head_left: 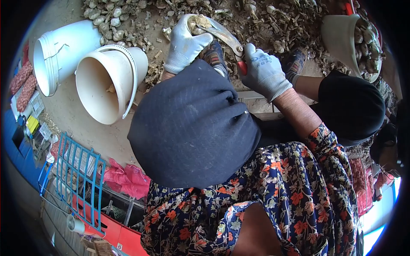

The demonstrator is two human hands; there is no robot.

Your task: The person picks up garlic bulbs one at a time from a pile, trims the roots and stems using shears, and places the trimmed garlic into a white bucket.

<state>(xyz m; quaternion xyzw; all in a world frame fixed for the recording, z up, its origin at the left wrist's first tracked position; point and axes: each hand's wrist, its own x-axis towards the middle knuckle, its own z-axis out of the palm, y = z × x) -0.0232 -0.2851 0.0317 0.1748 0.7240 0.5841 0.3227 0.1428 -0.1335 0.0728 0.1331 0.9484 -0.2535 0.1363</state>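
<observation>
Curling almost closed, both hands are occupied: the right hand (265, 70) on the shears (232, 42), the left hand (183, 48) around what seems a garlic bulb (199, 21), beside the blade. If this bulb turns, the blade could slip and cut the left hand.

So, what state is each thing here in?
Left hand: gloved, closed around a garlic bulb
Right hand: gloved, gripping the shears
Shears: blade at the bulb, opening unclear
Bucket with handle: small piece inside
White bucket: crack-like line on side
Far-right bucket: filled with bulbs
</observation>
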